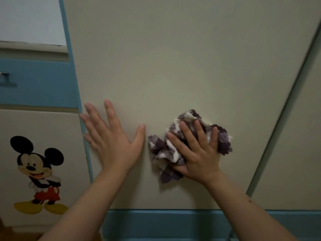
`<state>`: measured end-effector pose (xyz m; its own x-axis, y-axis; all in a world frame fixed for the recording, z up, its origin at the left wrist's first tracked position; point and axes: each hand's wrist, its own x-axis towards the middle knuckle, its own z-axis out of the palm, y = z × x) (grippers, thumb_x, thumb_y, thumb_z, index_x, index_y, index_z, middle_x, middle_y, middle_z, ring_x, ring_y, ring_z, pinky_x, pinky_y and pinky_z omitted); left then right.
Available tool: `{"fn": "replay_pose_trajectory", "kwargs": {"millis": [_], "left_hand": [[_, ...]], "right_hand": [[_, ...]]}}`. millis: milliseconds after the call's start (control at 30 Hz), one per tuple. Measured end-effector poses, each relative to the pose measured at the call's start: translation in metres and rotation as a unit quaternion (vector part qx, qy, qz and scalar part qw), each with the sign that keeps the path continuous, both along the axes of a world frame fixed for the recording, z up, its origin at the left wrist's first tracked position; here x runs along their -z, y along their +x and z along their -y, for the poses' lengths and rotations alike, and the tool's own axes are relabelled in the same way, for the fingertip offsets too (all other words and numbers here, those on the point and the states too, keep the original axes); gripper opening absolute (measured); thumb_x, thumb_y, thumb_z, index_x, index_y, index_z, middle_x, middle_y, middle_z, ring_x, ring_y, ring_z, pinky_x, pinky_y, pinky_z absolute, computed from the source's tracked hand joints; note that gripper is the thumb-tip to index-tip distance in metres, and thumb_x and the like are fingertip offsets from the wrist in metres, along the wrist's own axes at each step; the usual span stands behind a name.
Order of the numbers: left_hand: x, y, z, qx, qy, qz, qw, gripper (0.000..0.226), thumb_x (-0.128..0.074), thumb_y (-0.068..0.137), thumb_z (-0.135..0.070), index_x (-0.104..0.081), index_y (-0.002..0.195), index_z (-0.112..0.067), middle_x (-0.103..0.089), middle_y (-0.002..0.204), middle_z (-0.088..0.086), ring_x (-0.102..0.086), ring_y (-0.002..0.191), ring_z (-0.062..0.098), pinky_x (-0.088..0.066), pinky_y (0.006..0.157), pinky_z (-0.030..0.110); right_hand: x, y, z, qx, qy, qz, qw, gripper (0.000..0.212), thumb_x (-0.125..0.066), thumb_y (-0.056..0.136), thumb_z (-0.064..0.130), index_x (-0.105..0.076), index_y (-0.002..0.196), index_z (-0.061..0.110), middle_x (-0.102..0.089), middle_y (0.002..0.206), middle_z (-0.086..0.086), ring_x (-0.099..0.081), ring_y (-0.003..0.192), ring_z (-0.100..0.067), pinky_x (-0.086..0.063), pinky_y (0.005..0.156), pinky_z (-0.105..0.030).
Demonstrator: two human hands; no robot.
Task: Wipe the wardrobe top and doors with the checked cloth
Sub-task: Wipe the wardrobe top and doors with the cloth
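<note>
Cream-painted and flat, the wide wardrobe door point(173, 66) fills most of the head view, and both bare hands lie against its lower half. The left hand point(112, 141) is released and holds nothing: its palm rests flat on the door with the fingers straight and spread, the outer fingertips reaching the narrow blue edge strip point(69, 58) that runs down the door's left side. The right hand point(196, 153) is spread over the crumpled purple-and-white checked cloth point(159, 146) and presses it against the door; the fingers lie fairly straight across the bunched fabric rather than clenched round it, and folds of cloth stick out above the fingertips, to the right of the little finger and below the thumb. The cloth sits just beside the left thumb, not touching it. A blue horizontal band point(165, 221) runs along the foot of the door, below both forearms. To the left of the edge strip is a blue drawer front point(38, 84) with a handle point(5, 78) at the frame's edge, and under it a cream panel bearing a cartoon mouse sticker point(38, 173) in red shorts and yellow shoes. On the right a dark seam separates a second cream door point(295, 136).
</note>
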<state>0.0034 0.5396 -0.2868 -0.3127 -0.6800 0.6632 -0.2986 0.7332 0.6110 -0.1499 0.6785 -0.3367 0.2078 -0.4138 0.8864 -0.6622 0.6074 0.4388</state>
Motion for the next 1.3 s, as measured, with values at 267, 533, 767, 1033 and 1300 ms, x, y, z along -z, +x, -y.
{"fn": "replay_pose_trajectory", "kwargs": {"millis": [267,533,767,1033,1300], "left_hand": [[0.001,-0.002,-0.001,-0.003,0.001,-0.008,1.0,0.103,-0.047,0.07,-0.063,0.008,0.147,-0.023,0.02,0.153,0.014,0.02,0.14,0.033,0.001,0.11,0.055],[0.005,-0.004,0.003,-0.013,-0.027,-0.017,0.999,0.103,-0.043,0.07,-0.07,0.008,0.147,-0.026,0.016,0.154,0.017,0.016,0.14,0.035,0.002,0.108,0.06],[0.021,0.0,0.012,-0.025,-0.017,-0.033,0.999,0.109,-0.039,0.065,-0.077,0.005,0.148,-0.021,0.012,0.153,0.023,0.011,0.14,0.04,0.003,0.106,0.064],[0.061,0.005,0.017,-0.002,-0.009,-0.061,0.998,0.103,-0.036,0.069,-0.073,0.001,0.148,-0.019,0.01,0.153,0.023,0.006,0.142,0.034,-0.001,0.111,0.051],[0.065,0.008,0.013,0.006,-0.009,-0.04,0.999,0.1,-0.044,0.07,-0.069,0.002,0.148,-0.026,0.014,0.153,0.02,0.009,0.142,0.034,0.003,0.112,0.042]], "right_hand": [[0.017,-0.054,-0.082,0.029,-0.004,0.02,0.999,0.074,-0.039,0.082,0.07,-0.028,0.145,0.034,-0.011,0.158,0.0,-0.012,0.144,-0.031,-0.003,0.11,-0.06],[0.052,-0.061,-0.099,0.001,-0.15,0.159,0.976,0.073,-0.042,0.086,0.063,-0.019,0.148,0.031,-0.003,0.159,0.001,-0.006,0.144,-0.034,-0.014,0.113,-0.055],[0.107,-0.053,-0.099,0.01,-0.133,0.222,0.966,0.076,-0.038,0.086,0.066,-0.012,0.149,0.032,0.003,0.159,0.001,0.001,0.144,-0.035,-0.012,0.112,-0.056],[0.158,-0.051,-0.113,0.023,-0.035,0.218,0.975,0.08,-0.035,0.083,0.073,-0.01,0.149,0.034,0.003,0.159,-0.001,0.001,0.144,-0.035,-0.01,0.112,-0.056],[0.16,-0.049,-0.112,0.036,-0.03,0.22,0.974,0.097,-0.042,0.072,0.081,-0.011,0.149,0.032,0.004,0.159,-0.003,0.0,0.143,-0.038,-0.011,0.11,-0.063]]}}
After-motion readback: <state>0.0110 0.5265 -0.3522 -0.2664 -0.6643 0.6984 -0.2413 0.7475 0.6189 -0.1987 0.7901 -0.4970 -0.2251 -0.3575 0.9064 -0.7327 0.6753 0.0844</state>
